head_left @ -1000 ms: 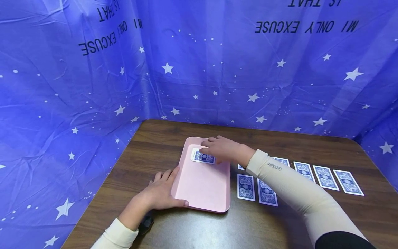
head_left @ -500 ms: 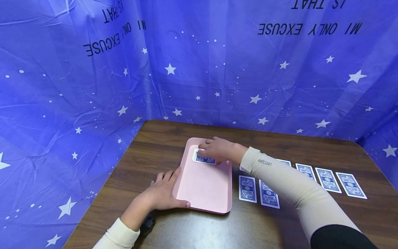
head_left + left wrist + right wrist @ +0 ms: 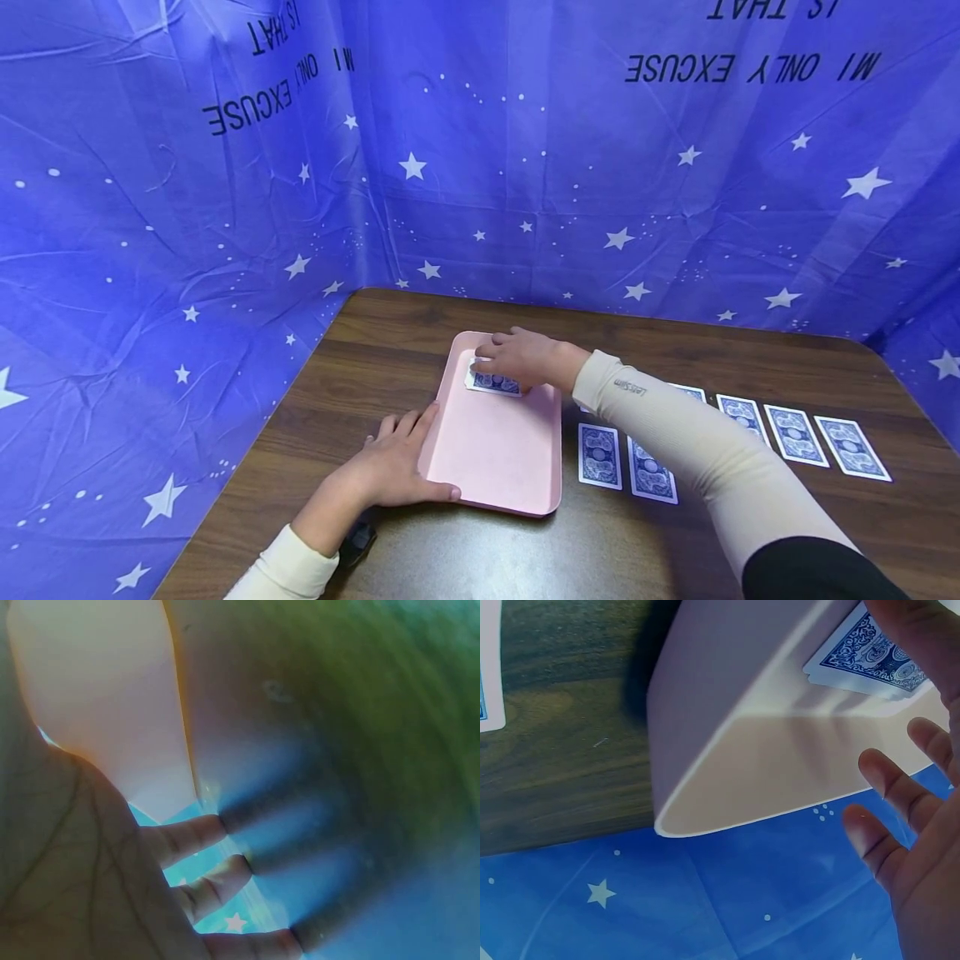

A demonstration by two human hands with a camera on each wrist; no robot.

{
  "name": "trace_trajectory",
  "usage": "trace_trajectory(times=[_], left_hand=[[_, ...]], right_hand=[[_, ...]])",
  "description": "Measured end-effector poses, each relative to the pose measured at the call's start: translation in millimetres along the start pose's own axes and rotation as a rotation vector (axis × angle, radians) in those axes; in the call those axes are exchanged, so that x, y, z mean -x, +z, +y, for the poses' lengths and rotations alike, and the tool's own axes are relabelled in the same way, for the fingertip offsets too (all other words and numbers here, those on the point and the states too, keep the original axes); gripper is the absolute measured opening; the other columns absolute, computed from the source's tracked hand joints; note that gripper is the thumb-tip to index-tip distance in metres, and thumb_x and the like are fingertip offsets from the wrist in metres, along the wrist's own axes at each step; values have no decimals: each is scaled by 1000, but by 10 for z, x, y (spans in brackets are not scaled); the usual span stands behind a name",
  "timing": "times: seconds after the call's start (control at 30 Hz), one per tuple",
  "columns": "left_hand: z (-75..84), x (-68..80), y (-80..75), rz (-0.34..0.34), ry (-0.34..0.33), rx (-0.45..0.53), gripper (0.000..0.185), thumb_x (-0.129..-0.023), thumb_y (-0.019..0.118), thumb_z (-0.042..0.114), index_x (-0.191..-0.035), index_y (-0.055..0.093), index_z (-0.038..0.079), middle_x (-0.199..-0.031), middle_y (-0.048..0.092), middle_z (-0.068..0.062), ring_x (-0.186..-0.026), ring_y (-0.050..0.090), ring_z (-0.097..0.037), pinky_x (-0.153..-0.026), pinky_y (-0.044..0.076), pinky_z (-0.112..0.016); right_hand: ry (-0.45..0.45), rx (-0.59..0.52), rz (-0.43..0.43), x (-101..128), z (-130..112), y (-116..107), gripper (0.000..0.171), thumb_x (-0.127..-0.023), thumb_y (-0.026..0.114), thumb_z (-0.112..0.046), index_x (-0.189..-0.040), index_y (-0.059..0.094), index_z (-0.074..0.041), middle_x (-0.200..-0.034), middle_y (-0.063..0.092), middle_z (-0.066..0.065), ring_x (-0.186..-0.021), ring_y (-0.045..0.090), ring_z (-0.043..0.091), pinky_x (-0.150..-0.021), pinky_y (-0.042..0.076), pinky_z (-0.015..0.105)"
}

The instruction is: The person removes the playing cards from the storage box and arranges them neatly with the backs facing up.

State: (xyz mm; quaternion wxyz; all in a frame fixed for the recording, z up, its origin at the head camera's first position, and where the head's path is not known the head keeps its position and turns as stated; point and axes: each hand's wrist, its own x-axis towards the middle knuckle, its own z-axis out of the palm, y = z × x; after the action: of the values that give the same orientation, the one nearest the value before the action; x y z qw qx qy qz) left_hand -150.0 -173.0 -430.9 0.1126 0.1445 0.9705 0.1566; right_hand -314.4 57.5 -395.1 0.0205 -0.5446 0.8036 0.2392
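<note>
A pink tray (image 3: pixel 495 450) lies on the brown wooden table (image 3: pixel 375 350). At its far end sits a small stack of blue-backed playing cards (image 3: pixel 497 384). My right hand (image 3: pixel 513 358) reaches across and rests its fingertips on that stack. The right wrist view shows the cards (image 3: pixel 870 656) inside the tray (image 3: pixel 727 690), one fingertip over them and the other fingers (image 3: pixel 889 780) spread straight. My left hand (image 3: pixel 390 471) lies flat against the tray's near left corner, thumb along the near rim. In the left wrist view its fingers (image 3: pixel 195 836) are straight beside the tray (image 3: pixel 97 697).
Face-down cards lie on the table right of the tray: two near ones (image 3: pixel 600 454) (image 3: pixel 651 471) and a row further right (image 3: pixel 795 433), partly hidden by my right forearm. A blue star-printed cloth (image 3: pixel 187 250) walls in the table on the left, back and right.
My right hand has slid slightly left over the card stack in the tray. The left hand stays at the tray's corner.
</note>
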Motion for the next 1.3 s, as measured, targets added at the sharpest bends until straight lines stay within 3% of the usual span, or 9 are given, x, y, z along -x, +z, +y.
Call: trace_trajectory(times=[0.3, 0.57, 0.77, 1.1, 1.3], left_hand=[[12, 16, -7, 9, 8, 0, 130, -62, 68, 83, -159, 20, 11, -149, 40, -16, -131, 35, -43, -91, 39, -72], [7, 17, -14, 5, 5, 1, 130, -62, 68, 83, -160, 18, 12, -150, 39, -16, -132, 35, -43, -92, 38, -72], [-4, 10, -8, 7, 2, -5, 130, -62, 67, 83, -160, 18, 12, -150, 39, -16, -132, 35, -43, -92, 38, -71], [-8, -15, -9, -8, -5, -10, 131, -62, 66, 85, -160, 17, 13, -151, 38, -15, -133, 34, -42, -93, 37, -72], [-13, -10, 1, -4, -8, -13, 131, -62, 66, 85, -160, 17, 13, -150, 39, -15, -132, 35, -42, -93, 38, -71]], right_hand=[[-13, 21, -57, -71, -13, -26, 95, -70, 92, -33, -150, 41, -31, -149, 41, 1, -131, 44, 29, -99, 43, 50], [-16, 26, -33, -57, 2, -23, 94, -68, 92, -35, -149, 43, -28, -145, 45, 0, -123, 47, 25, -94, 46, 46], [18, -30, -35, -42, 34, -10, 91, -70, 91, -34, -148, 45, -26, -144, 46, 0, -126, 46, 26, -98, 43, 51], [31, -28, 13, 33, 86, 37, 91, -71, 84, -52, -149, 45, -24, -143, 49, 3, -125, 47, 26, -95, 43, 49], [28, -36, 37, 83, 50, 30, 93, -70, 84, -55, -148, 45, -23, -142, 49, 5, -127, 46, 27, -97, 43, 50]])
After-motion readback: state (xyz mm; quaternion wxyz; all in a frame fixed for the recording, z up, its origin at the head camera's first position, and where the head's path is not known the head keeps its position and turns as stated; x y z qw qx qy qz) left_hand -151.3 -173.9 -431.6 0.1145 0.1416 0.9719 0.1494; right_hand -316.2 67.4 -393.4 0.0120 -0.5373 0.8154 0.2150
